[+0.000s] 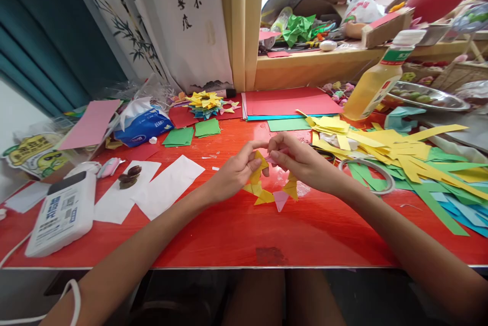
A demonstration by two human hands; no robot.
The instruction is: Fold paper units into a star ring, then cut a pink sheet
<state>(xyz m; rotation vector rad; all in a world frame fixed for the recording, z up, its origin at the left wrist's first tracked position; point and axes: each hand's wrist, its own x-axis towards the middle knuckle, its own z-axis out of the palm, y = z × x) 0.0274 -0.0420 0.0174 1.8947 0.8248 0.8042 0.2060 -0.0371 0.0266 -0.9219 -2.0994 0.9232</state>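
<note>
The folded-paper ring, made of pointed yellow units with a pink one at its near side, is in front of the person, over the middle of the red tabletop; whether its lower points touch that surface, I cannot tell. The left hand pinches a yellow unit at the ring's upper left between thumb and fingers. The right hand pinches a small pink folded piece beside it, the fingertips of both hands close together; whether this piece is joined to the ring is hidden.

The ring should be very light, crisp along its creases yet easily crushed, and the joints between units probably slip or gape if tugged. The best hold is likely a gentle pinch on the flat, layered body of a unit near a joint, keeping off the thin tips, which would bend.
</note>
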